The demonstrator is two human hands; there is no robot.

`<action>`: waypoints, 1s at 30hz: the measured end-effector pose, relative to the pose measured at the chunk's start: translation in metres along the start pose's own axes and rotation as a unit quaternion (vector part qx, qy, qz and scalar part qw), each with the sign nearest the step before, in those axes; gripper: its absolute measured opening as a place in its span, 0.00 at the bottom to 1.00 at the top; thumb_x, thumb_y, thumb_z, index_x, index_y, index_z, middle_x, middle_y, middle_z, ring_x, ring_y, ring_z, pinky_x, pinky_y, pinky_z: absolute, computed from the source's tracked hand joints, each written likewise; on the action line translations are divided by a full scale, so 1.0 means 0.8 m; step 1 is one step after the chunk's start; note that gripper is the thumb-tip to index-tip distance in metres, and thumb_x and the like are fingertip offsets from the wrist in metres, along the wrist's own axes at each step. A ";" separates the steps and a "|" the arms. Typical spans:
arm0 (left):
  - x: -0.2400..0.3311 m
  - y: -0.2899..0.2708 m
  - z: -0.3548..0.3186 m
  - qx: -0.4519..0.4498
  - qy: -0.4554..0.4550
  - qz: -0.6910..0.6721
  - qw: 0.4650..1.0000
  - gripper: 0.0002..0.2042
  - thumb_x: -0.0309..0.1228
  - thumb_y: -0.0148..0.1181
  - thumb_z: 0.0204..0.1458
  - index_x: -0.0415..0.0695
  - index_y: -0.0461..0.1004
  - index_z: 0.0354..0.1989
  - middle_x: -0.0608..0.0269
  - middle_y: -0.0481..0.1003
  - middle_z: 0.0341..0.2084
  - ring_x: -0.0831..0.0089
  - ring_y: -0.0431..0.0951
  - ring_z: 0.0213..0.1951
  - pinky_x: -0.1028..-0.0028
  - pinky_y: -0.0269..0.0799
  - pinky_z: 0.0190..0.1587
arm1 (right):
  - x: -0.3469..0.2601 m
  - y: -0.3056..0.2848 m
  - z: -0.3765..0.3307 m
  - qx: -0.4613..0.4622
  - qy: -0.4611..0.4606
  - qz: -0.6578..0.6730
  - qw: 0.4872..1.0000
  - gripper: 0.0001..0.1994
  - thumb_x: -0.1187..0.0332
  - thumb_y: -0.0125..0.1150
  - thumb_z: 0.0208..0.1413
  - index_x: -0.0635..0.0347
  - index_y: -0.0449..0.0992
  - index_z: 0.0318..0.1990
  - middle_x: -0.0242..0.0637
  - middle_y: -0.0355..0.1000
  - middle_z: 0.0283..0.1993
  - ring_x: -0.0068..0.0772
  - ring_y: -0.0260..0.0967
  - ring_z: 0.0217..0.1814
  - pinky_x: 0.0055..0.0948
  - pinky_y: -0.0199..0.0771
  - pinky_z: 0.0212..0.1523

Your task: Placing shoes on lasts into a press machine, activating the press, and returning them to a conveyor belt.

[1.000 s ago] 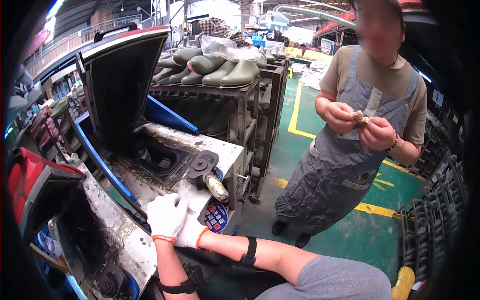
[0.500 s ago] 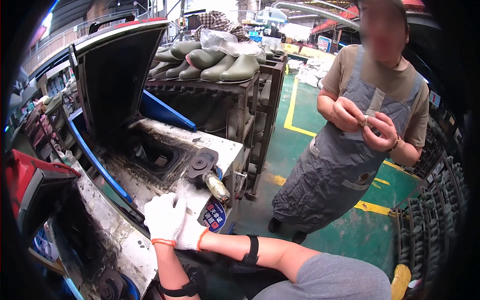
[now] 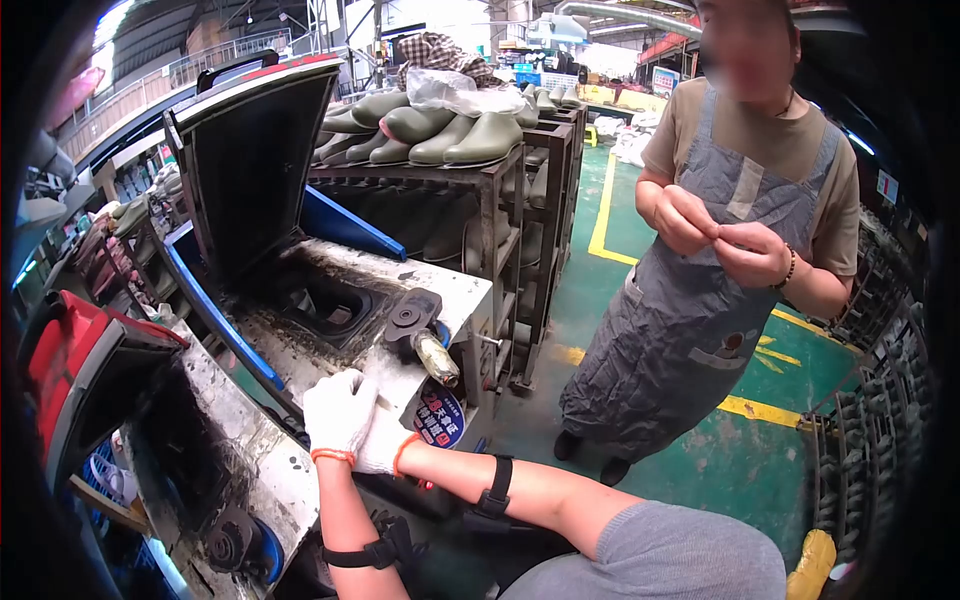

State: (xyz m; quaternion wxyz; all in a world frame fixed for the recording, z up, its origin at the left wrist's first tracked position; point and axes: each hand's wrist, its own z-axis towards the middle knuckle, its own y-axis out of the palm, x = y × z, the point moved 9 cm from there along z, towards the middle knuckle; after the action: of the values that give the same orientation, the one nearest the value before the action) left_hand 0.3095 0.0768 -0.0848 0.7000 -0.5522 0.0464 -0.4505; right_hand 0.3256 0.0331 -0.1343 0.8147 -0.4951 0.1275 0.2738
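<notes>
My left hand [image 3: 338,412], in a white knit glove with an orange cuff, rests against my right hand [image 3: 383,442], gloved the same way. Its fingers point forward and look loosely apart, with nothing visible in them. Most of the right hand's fingers are hidden behind the left. Both hands are at the front edge of a grimy white machine [image 3: 462,296]. Its dark lid [image 3: 255,160] stands raised over a black-rimmed opening [image 3: 335,312]. Just beyond my hands, a tape-wrapped handle [image 3: 436,358] sticks out from a dark round pivot [image 3: 410,312].
To the right stands a co-worker in a grey apron [image 3: 665,350], fingertips of both hands together. Olive rubber boots [image 3: 483,138] lie on a metal rack [image 3: 505,185] behind the machine. A second machine with a red lid [image 3: 75,350] is at left. Racks [image 3: 870,420] line the right.
The view has shifted slightly, so the machines and rack sit a little further right. My hands remain together in the same place. The co-worker's hands have lowered slightly.
</notes>
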 end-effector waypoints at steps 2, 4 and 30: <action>-0.008 0.002 0.000 -0.007 -0.018 -0.012 1.000 0.17 0.45 0.62 0.55 0.44 0.86 0.35 0.46 0.84 0.34 0.48 0.84 0.39 0.56 0.78 0.46 | -0.013 -0.011 0.003 0.006 -0.011 -0.011 1.000 0.25 0.54 0.62 0.59 0.59 0.74 0.59 0.54 0.74 0.59 0.55 0.70 0.64 0.48 0.66 0.68; -0.009 0.000 -0.001 -0.006 -0.022 -0.009 1.000 0.17 0.46 0.62 0.55 0.44 0.86 0.35 0.46 0.83 0.34 0.47 0.84 0.38 0.57 0.78 0.45 | -0.013 -0.006 0.003 -0.072 0.026 -0.002 0.997 0.25 0.57 0.58 0.60 0.61 0.72 0.61 0.54 0.71 0.63 0.54 0.65 0.69 0.46 0.61 0.72; -0.009 0.001 -0.002 0.007 -0.016 -0.025 1.000 0.20 0.48 0.61 0.55 0.41 0.81 0.26 0.44 0.80 0.26 0.46 0.82 0.31 0.54 0.75 0.38 | -0.009 -0.011 0.001 -0.044 0.027 0.065 0.997 0.24 0.57 0.62 0.58 0.61 0.74 0.58 0.56 0.72 0.61 0.56 0.67 0.67 0.45 0.64 0.71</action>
State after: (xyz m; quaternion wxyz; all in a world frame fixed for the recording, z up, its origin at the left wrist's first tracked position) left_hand 0.3051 0.0804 -0.0890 0.6927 -0.5556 0.0184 -0.4595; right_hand 0.3247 0.0286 -0.1236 0.7689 -0.5280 0.1693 0.3183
